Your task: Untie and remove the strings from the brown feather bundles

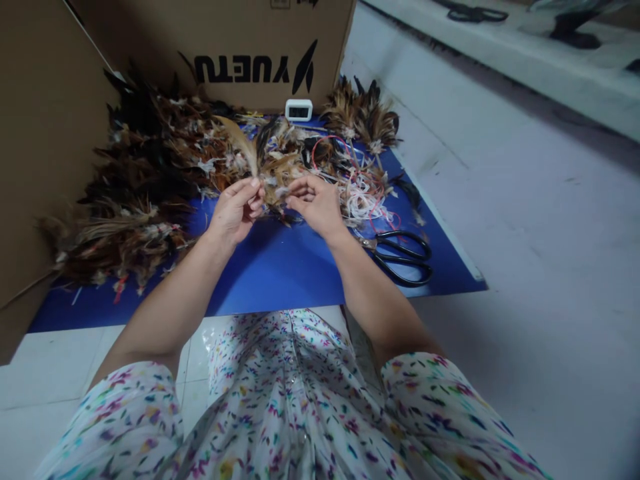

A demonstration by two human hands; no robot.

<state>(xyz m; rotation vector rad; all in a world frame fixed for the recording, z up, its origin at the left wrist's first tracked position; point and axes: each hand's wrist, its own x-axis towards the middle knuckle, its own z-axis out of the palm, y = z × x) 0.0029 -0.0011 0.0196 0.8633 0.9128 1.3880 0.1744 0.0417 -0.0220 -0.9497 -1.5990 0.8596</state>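
My left hand point(240, 207) is closed in a pinch on the quill end of a tan feather point(243, 143), which points up and away. Beside it, a dark feather point(267, 137) rises from near the same spot; whether it is held too I cannot tell. My right hand point(315, 200) has its thumb and fingertips pinched together at a wisp of pale feather fluff point(281, 191). A narrow gap lies between the two hands. Beyond them, loose brown feathers point(280, 167) cover part of the blue table point(280, 267).
Bundled feathers point(145, 167) are heaped on the left, with another bunch point(363, 117) at the back right. Black-handled scissors point(403, 257) lie right of my right hand, near white string point(365, 200). A small white digital clock point(299, 110) stands before a cardboard box point(225, 40).
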